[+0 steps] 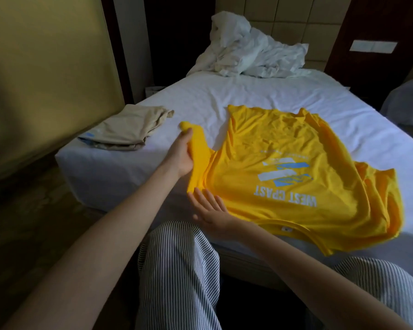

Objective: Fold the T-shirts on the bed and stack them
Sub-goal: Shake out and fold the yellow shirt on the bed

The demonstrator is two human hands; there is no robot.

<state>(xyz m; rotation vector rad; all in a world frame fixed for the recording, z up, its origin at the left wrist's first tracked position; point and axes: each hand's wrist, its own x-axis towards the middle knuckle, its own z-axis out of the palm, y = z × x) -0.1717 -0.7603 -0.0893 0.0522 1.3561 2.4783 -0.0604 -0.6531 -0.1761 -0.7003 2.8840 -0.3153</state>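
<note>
A yellow T-shirt point(284, 163) with a white and blue print lies spread on the white bed point(224, 96), its collar toward me. My left hand point(181, 156) grips the shirt's left sleeve, which is bunched and lifted off the sheet. My right hand point(210, 208) lies flat with straight fingers on the shirt's near left shoulder. A folded beige T-shirt point(129, 127) sits at the bed's left corner, with a bit of blue fabric showing under it.
A crumpled white duvet point(250, 51) is piled at the head of the bed against the padded headboard. My striped trouser legs point(179, 270) are at the bed's near edge. A dark floor lies to the left; another bed's edge point(408, 101) shows at right.
</note>
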